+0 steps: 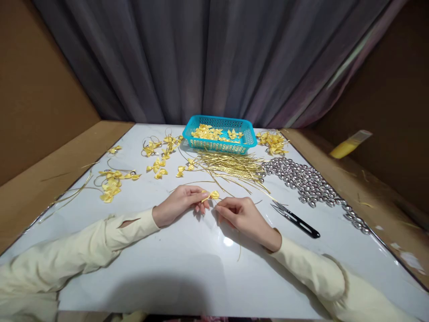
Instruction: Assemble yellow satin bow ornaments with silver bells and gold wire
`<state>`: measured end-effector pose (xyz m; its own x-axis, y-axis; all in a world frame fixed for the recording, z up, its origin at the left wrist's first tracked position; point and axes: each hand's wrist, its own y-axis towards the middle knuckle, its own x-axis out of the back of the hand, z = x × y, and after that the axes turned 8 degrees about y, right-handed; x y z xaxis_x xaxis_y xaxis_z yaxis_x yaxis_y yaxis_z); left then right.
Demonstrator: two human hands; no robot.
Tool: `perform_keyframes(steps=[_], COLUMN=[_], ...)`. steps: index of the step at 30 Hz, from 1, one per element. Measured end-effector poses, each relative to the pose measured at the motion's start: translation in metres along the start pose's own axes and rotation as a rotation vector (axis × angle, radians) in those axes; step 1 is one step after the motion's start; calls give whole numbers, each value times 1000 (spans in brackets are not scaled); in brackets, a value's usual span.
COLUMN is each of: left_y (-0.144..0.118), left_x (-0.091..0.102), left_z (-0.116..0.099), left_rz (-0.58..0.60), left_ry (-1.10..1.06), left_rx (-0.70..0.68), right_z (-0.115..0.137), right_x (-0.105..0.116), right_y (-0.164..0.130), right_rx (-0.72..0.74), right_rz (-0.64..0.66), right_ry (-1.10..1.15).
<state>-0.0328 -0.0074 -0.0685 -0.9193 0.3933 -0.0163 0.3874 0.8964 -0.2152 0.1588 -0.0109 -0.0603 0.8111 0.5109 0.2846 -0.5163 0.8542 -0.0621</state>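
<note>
Yellow ribbon bow [212, 195] sits mid-table, pinched at fingertips of left hand [177, 205]. Right hand [241, 215] just beside it, fingers closed on thin gold string [238, 241] trailing toward body. Black thread snips [295, 219] lie right of hands. Teal basket [221, 134] of bows at far edge, silver bells [310, 181] beyond snips.
</note>
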Motion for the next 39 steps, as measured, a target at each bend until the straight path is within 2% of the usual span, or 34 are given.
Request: perform_keyframes(steps=[16, 26, 33, 39], left_y=[0, -3, -4, -6], left_x=[-1, -14, -16, -19], left_z=[1, 1, 3, 0], left_rz=[1, -116, -161, -229], left_ry=[37, -14, -10, 96], left_rx=[-27, -70, -79, -93], right_z=[-2, -4, -4, 0], right_x=[1, -12, -13, -13], right_y=[1, 1, 1, 1], right_rx=[26, -113, -133, -167], right_rz=[11, -21, -16, 5], right_ry=[-84, 220, 338, 431])
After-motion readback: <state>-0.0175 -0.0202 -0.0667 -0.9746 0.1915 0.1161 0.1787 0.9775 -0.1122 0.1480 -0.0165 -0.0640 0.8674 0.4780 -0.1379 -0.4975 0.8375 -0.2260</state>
